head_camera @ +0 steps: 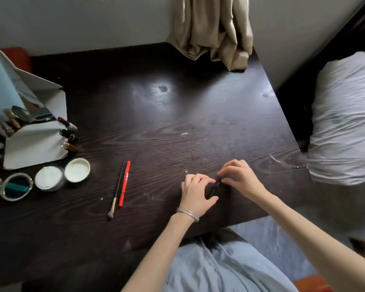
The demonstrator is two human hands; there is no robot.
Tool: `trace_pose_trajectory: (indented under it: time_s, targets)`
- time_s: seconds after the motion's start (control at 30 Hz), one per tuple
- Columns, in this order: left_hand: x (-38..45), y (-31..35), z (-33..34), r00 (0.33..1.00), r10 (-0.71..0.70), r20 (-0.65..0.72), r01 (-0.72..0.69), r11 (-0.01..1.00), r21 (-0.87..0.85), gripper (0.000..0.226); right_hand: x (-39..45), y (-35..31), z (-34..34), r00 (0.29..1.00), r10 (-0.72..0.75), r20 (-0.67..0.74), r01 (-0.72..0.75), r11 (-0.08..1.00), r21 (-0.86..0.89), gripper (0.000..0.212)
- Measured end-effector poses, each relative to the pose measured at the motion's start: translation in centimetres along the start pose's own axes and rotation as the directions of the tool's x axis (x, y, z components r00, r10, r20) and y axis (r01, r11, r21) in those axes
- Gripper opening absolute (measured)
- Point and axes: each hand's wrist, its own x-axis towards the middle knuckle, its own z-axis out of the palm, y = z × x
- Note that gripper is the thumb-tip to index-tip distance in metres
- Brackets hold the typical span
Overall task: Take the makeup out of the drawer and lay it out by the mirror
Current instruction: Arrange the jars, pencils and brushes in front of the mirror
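Note:
On the dark wooden table, my left hand (196,192) and my right hand (240,178) meet over a thin dark stick-like makeup item (215,187); both hands' fingers curl round it. A white standing mirror (30,131) is at the far left. Beside it stand lipsticks (69,133). In front of it lie an open powder jar (49,178), its lid (77,170) and an open compact (16,186). A thin brush (116,190) and a red pencil (124,183) lie side by side between the mirror and my hands. No drawer is in view.
A beige curtain (211,32) hangs onto the table's far edge. A bed with a rumpled grey sheet (346,123) stands to the right. The table's near edge (230,225) runs just below my wrists, above my lap.

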Motion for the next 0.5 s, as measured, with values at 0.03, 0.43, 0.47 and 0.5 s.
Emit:
trace_pose_trajectory:
  time_s: [0.03,0.43,0.47,0.5]
  targets:
    - [0.1,0.2,0.4,1.000,-0.006,-0.003,0.006,1.000,0.003,0.041,-0.1,0.5,0.0,1.000,-0.008,0.012,0.008,1.000,-0.017,0.020]
    - [0.0,-0.8,0.9,0.994,-0.102,-0.049,0.103,0.995,0.018,0.041,1.1,2.1,1.1,0.964,-0.184,0.192,0.221,0.955,-0.195,0.028]
    - [0.1,-1.0,0.8,0.993,-0.106,-0.055,0.107,0.994,0.017,0.041,1.2,2.0,1.2,0.965,-0.180,0.192,0.221,0.950,-0.219,0.027]
    - [0.1,-1.2,0.6,0.992,-0.108,-0.061,0.109,0.994,0.016,0.041,1.3,2.0,1.3,0.966,-0.178,0.186,0.220,0.945,-0.240,0.026]
